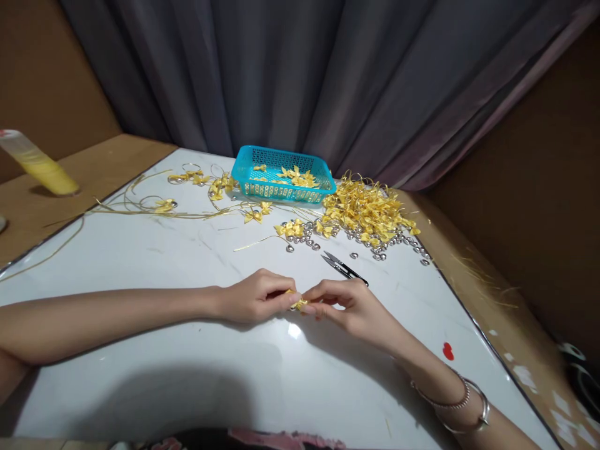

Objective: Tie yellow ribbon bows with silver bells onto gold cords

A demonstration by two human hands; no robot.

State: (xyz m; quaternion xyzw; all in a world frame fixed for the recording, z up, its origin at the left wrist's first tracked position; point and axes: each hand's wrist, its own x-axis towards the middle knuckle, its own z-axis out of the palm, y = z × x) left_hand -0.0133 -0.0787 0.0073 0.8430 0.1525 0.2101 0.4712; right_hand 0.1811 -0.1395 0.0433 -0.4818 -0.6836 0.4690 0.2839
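I am viewing a white tabletop (pixel 178 362) that is supporting a turquoise basket (pixel 283 193), my position reference. A heap of yellow bows (pixel 368 206) is lying immediately right of the basket. On the near side of the basket, well apart from it, the left grip (pixel 255 297) and right grip (pixel 354 306) are facing each other. Black snips (pixel 352 274) are resting front-right of the basket. Between the hands, nearer than the basket, both grips are pinching a small yellow bow (pixel 298 302). Silver beads (pixel 308 234) are lying scattered front-right of the basket.
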